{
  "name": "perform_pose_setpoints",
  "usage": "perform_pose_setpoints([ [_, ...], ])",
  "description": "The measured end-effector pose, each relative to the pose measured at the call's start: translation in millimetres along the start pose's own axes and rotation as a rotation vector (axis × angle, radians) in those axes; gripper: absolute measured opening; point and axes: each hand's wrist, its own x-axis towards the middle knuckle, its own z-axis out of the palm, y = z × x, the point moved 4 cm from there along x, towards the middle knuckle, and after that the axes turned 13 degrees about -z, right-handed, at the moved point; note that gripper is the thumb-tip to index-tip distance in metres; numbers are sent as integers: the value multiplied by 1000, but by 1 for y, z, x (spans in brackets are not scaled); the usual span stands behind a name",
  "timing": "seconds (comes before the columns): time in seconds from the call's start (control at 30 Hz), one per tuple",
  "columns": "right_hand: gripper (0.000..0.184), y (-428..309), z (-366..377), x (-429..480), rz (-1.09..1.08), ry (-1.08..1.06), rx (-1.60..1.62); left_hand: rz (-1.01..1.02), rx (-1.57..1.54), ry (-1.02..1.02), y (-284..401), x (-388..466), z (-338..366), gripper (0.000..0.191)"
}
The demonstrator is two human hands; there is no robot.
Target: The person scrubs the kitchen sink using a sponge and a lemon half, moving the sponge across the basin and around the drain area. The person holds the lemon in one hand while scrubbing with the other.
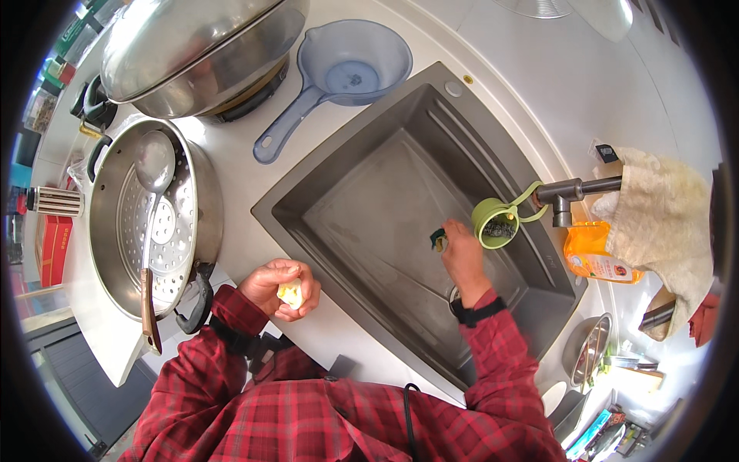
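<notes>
My left hand [283, 289] is curled around a small whitish-yellow lump [290, 293], perhaps a piece of food, just outside the front rim of the sink. Over the dark grey sink [369, 190], my right hand [463, 260] pinches a small dark green and yellowish scouring sponge [439, 239]; part of it is hidden by my fingers. Close beside that hand hangs a light green plastic cup [488, 209] on a strap looped around the faucet [563, 193]. A dark, wiry scrubber [500, 228] sits in the cup.
A blue plastic ladle [353, 75] rests behind the sink. To the left, a steamer pot [211, 213] holds a large metal spoon [155, 161] near a big lidded wok [202, 58]. Orange dish soap [597, 257], a draped cloth [664, 213] and a metal bowl [586, 349] stand right.
</notes>
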Motion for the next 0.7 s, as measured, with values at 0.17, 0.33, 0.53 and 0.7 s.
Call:
perform_pose_setpoints([
  [0.17, 31, -3, 7, -14, 57, -108, -11, -17, -18, -18, -1, 1, 2, 38],
  [0.33, 41, 29, -85, 16, 247, 353, 147, 11, -15, -16, -1, 1, 1, 40],
  [0.53, 29, 77, -154, 89, 238, 288, -553, -6, -10, -15, 0, 1, 1, 39],
  [0.7, 28, 124, -124, 122, 409, 13, -606, -18, 9, -31, 0, 1, 1, 38],
])
